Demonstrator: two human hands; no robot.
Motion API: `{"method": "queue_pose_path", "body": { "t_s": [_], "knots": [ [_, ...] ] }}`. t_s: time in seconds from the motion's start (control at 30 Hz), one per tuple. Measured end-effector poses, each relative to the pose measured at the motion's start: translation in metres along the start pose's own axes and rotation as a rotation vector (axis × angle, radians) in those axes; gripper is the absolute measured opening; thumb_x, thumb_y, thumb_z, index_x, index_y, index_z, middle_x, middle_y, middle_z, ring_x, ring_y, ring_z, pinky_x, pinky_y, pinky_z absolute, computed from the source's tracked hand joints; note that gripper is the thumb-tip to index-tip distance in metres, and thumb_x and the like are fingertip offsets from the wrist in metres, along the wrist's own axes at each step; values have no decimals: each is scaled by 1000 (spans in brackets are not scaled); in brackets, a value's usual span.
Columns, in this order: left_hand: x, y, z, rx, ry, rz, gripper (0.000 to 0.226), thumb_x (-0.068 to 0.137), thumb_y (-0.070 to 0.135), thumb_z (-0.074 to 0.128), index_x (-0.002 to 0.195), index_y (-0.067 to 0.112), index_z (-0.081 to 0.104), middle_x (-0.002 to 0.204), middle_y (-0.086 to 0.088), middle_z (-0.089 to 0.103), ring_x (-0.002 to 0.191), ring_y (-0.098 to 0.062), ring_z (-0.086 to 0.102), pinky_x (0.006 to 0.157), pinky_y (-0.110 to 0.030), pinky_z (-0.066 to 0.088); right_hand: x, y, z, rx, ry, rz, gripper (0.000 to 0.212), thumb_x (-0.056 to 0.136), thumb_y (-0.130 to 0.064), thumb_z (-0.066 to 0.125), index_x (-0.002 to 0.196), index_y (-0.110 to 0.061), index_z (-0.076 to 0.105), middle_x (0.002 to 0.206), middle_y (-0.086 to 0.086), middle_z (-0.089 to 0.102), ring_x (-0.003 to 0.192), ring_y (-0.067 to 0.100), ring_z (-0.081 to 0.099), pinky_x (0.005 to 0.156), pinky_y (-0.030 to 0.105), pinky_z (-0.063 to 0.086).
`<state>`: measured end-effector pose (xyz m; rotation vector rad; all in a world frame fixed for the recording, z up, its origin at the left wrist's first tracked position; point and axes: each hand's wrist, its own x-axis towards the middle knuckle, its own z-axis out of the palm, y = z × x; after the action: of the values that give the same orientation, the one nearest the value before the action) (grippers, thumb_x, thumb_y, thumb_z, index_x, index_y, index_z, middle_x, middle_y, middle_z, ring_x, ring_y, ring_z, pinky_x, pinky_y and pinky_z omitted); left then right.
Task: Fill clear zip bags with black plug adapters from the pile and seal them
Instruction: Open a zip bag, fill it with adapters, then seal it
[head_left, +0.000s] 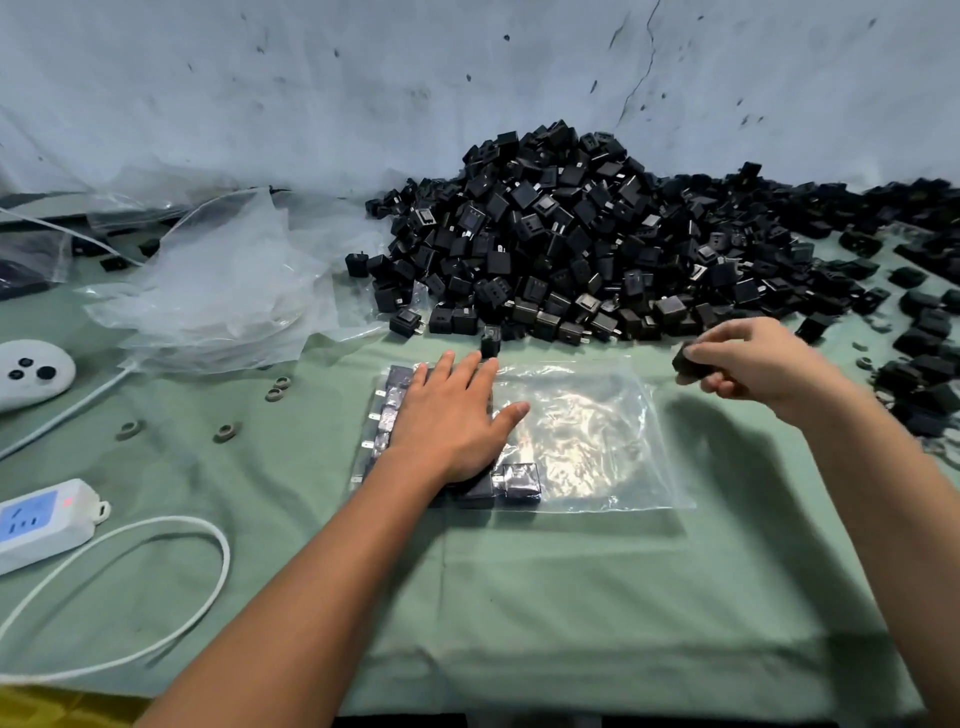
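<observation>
A clear zip bag (587, 436) lies flat on the green cloth in the middle. Its left part holds several black plug adapters (519, 480) in rows. My left hand (449, 415) rests flat, fingers spread, on the filled left part of the bag. My right hand (753, 364) hovers just right of the bag and pinches one black adapter (685, 362) in its fingertips. A big pile of black adapters (571, 234) rises behind the bag against the wall.
A heap of empty clear bags (223, 291) lies at the back left. A white power strip (44, 519) with its cable (156, 597) sits at the left, a white round device (31, 371) above it. Small grey rings (226, 432) dot the cloth. More adapters (919, 332) spread along the right.
</observation>
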<state>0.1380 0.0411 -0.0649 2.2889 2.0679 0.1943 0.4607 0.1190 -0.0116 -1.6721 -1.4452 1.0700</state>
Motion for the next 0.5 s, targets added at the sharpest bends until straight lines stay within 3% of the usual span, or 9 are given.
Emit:
{"method": "queue_pose_path", "body": {
  "t_s": [0.13, 0.27, 0.4, 0.5],
  "knots": [
    [1, -1, 2, 0, 4, 2, 83, 96, 77, 12, 164, 30, 9, 173, 4, 7, 159, -21, 2, 129, -49, 3, -24, 19, -6, 2, -228, 32, 14, 95, -5, 70, 108, 0, 74, 88, 19, 72, 59, 14, 55, 49, 16, 50],
    [1, -2, 3, -6, 8, 8, 83, 95, 77, 12, 164, 30, 10, 173, 4, 9, 159, -21, 3, 129, -49, 3, -38, 16, 20, -28, -429, -96, 13, 96, -6, 69, 103, -2, 79, 81, 11, 73, 61, 11, 54, 53, 16, 47],
    [1, -1, 2, -1, 6, 5, 82, 96, 76, 12, 164, 31, 11, 172, 5, 9, 159, -21, 3, 129, -48, 3, -38, 7, 39, -36, -553, -227, 14, 96, -14, 71, 102, -5, 80, 102, 18, 78, 83, 21, 70, 77, 29, 57],
    [1, 1, 1, -6, 1, 1, 83, 95, 76, 12, 164, 31, 10, 172, 5, 9, 159, -20, 3, 129, -47, 2, -33, -3, 49, -120, -628, -315, 13, 98, -16, 71, 95, -9, 82, 96, 11, 79, 81, 19, 74, 70, 24, 58]
  ]
}}
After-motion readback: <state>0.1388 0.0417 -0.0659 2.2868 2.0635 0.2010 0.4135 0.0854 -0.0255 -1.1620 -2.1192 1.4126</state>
